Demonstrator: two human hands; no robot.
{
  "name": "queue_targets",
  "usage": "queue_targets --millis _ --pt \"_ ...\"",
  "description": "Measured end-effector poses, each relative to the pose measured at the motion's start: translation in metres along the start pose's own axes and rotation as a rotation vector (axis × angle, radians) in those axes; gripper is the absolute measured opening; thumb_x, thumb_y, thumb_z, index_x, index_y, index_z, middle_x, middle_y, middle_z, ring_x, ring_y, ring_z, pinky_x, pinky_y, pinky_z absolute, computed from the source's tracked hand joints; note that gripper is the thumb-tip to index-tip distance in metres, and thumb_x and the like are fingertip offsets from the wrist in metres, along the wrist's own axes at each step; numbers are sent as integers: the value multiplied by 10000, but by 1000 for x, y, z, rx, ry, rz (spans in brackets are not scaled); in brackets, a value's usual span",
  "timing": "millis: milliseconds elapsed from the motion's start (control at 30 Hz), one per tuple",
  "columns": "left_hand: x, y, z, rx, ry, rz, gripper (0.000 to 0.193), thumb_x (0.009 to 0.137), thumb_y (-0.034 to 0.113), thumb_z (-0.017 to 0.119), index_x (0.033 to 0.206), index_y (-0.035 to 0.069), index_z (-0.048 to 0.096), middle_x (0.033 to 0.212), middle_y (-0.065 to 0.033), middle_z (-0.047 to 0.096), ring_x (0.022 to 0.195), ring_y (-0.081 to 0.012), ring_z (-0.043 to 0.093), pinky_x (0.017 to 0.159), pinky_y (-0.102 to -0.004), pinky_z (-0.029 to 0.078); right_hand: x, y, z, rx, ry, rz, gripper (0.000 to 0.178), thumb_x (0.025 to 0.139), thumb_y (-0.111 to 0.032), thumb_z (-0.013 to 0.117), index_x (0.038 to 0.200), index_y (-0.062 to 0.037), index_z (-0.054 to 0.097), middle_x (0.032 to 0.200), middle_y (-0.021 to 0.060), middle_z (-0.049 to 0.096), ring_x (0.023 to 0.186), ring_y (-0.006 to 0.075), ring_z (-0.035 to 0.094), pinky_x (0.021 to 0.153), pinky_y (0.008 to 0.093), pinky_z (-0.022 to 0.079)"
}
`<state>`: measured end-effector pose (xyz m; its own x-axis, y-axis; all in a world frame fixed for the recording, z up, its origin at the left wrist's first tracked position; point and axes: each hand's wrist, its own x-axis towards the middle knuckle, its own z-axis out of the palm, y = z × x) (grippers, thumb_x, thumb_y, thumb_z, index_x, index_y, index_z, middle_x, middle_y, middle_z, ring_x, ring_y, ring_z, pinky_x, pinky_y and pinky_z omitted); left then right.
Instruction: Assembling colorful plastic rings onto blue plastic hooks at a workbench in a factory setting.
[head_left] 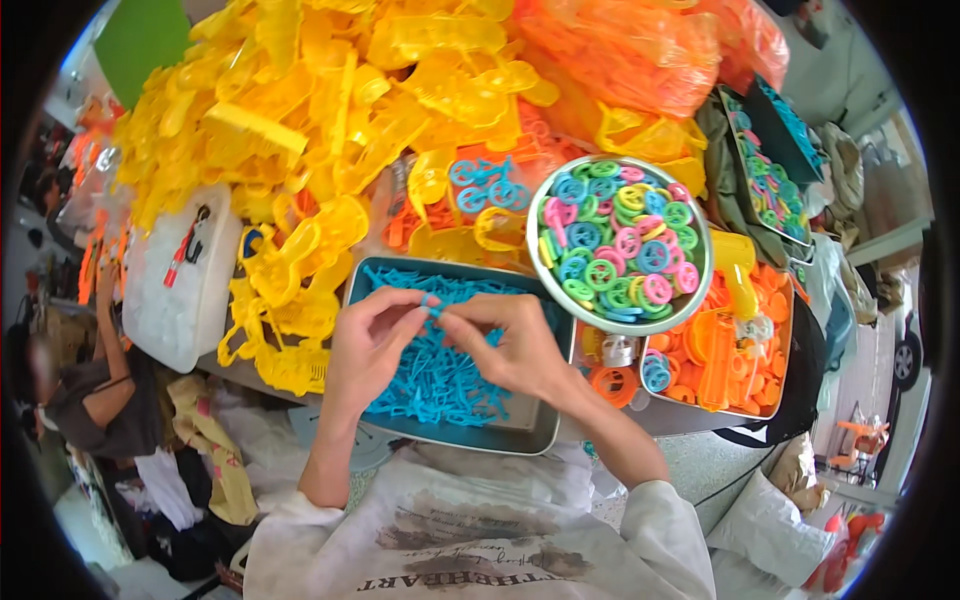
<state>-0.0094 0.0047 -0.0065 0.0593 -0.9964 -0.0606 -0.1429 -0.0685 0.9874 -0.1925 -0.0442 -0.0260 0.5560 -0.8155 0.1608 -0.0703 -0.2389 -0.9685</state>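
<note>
Over a metal tray (540, 436), my left hand (372, 345) and my right hand (512, 345) meet with their fingertips pinched together. Between them is a small blue plastic piece (431, 302), partly hidden by the fingers. Many thin, branching blue plastic pieces (415, 392) lie heaped in the tray below my hands. To the right of the tray stands a round metal bowl (533, 235) full of small plastic wheels (626, 243) in pink, green, blue and yellow.
Yellow plastic parts (330, 110) pile high across the back and left. A box of orange parts (715, 345) sits at right, below an orange plastic bag (640, 50). At left are a white plastic bin (180, 290) and another person (100, 395).
</note>
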Motion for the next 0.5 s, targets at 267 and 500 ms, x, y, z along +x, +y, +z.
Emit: queue_targets --millis 267,500 --pt "2 19 1 155 -66 248 131 902 -14 585 942 12 708 903 -43 548 783 -110 547 677 -224 458 3 3 -1 148 -18 -237 439 861 -115 666 1261 10 537 1178 167 612 1132 255 565 916 370 475" --pt "25 46 55 527 126 506 274 754 -30 673 1011 57 707 923 -74 537 851 -223 562 721 -309 469 0 29 -3 341 3 90 231 867 -121 700 1011 50 644 838 33 664 743 67 597 655 248 508"
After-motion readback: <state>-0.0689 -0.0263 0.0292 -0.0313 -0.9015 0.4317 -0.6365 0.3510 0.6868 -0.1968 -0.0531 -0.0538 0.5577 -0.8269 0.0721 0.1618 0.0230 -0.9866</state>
